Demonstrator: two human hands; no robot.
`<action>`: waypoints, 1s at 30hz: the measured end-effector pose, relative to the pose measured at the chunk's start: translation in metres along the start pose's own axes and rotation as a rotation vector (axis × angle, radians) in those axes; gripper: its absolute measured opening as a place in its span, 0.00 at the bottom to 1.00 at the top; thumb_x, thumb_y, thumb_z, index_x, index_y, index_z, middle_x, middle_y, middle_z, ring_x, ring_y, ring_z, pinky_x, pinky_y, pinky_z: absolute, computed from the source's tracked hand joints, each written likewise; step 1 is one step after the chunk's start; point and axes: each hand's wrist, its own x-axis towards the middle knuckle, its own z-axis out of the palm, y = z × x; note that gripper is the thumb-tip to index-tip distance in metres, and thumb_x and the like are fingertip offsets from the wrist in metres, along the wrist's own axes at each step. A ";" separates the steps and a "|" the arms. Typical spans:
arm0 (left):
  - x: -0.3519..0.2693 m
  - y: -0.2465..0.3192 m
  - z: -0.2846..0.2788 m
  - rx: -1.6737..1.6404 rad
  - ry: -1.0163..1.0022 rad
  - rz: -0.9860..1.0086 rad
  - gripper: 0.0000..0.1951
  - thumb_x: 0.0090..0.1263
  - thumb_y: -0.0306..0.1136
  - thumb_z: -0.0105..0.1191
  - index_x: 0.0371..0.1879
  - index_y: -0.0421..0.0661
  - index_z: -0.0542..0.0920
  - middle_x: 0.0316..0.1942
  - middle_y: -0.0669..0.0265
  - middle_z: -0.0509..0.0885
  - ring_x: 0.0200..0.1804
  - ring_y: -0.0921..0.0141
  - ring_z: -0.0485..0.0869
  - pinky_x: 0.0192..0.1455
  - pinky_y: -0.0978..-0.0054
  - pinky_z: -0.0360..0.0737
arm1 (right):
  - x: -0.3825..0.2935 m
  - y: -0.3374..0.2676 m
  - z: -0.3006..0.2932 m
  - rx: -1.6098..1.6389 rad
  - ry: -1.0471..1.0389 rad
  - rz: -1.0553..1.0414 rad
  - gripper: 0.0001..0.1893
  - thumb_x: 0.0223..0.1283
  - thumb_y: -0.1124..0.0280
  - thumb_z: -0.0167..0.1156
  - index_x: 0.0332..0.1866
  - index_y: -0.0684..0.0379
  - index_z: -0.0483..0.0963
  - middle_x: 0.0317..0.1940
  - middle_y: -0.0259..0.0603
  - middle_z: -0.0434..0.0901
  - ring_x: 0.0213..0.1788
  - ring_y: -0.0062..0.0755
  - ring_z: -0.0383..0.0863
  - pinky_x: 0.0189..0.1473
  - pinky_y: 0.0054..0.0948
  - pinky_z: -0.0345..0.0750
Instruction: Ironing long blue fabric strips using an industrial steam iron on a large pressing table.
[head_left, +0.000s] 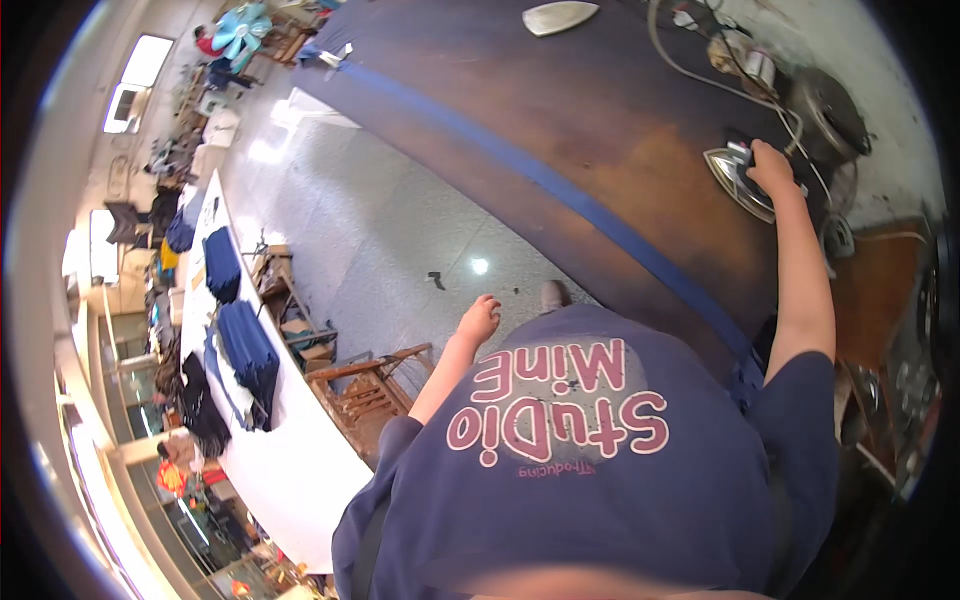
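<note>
My right hand (771, 166) grips the handle of a steam iron (739, 180), which is at the right end of a dark, scorched ironing table (630, 150). A long blue fabric strip (555, 180) runs along the table's near side, from the far left end to close by my body. My left hand (480, 319) hangs over the floor beside the table, fingers loosely curled, with nothing in it. A metal iron shoe or soleplate (559, 16) lies at the table's far edge.
Hoses and a cable run past a round metal vessel (829, 112) by the wall. A wooden chair (367, 390) stands left of me, beside a long white table (300, 465) with stacks of blue fabric (247, 349). A standing fan (241, 34) and a person (206, 41) are far off.
</note>
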 end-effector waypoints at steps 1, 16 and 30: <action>-0.005 -0.001 -0.001 0.014 -0.009 0.003 0.16 0.62 0.31 0.52 0.50 0.45 0.81 0.63 0.53 0.73 0.60 0.53 0.76 0.63 0.61 0.74 | -0.002 -0.019 -0.010 -0.079 0.085 -0.049 0.19 0.49 0.73 0.63 0.49 0.57 0.72 0.43 0.48 0.79 0.49 0.52 0.79 0.49 0.47 0.77; 0.022 0.018 -0.027 0.015 0.009 0.066 0.16 0.64 0.31 0.50 0.51 0.45 0.79 0.61 0.57 0.74 0.58 0.54 0.77 0.60 0.59 0.76 | -0.038 -0.273 0.117 0.345 -0.242 -0.055 0.15 0.47 0.65 0.70 0.37 0.58 0.76 0.38 0.46 0.83 0.43 0.49 0.82 0.47 0.42 0.77; 0.073 0.021 -0.028 0.112 -0.112 0.156 0.16 0.64 0.31 0.52 0.50 0.46 0.79 0.62 0.57 0.73 0.58 0.54 0.77 0.60 0.60 0.76 | -0.078 -0.112 0.100 0.894 -0.587 0.111 0.10 0.43 0.72 0.70 0.31 0.62 0.77 0.23 0.32 0.77 0.26 0.24 0.75 0.28 0.29 0.73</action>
